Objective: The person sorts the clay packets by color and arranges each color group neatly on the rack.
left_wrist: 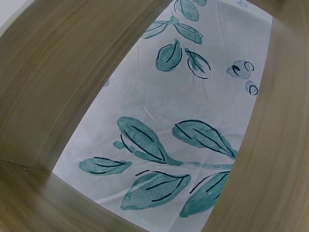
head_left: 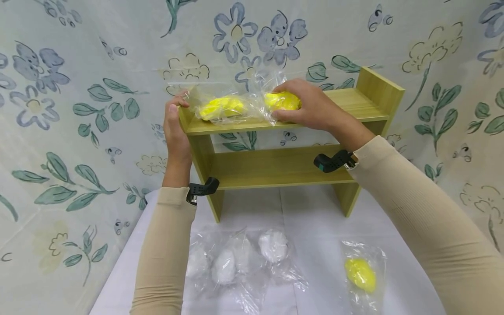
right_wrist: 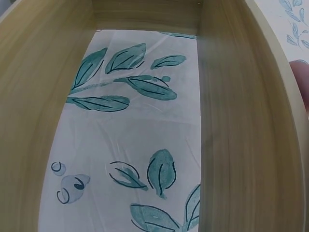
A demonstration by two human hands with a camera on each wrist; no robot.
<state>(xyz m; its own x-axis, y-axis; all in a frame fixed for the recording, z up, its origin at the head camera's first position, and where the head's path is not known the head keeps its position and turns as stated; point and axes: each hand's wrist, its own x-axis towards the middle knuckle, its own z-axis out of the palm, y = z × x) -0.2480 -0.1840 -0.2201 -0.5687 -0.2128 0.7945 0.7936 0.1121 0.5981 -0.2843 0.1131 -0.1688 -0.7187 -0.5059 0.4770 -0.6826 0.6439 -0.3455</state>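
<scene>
In the head view, the right hand (head_left: 311, 105) grips a yellow lump (head_left: 281, 101) in a crinkled, clear plastic bag, on or just above the top board of a wooden shelf (head_left: 271, 168). The lump is bright and rounded, partly hidden by the fingers. Just to its left, a longer yellow packet (head_left: 222, 108) lies on the same board, its film shiny. The left hand (head_left: 177, 131) holds the shelf's left end. The shelf is pale, yellowish wood grain with two boards, standing on a white desk (head_left: 315, 262). Nearer, white lumps in clear bags (head_left: 273, 246) lie to the left and one bagged yellow piece (head_left: 360, 274) to the right. Floral fabric (head_left: 134, 26) with blue blossoms and green leaves hangs behind and at both sides.

The left wrist view shows wooden boards framing leafy fabric.

The right wrist view shows similar boards, with a blurred fingertip (right_wrist: 301, 82) at the right edge.
</scene>
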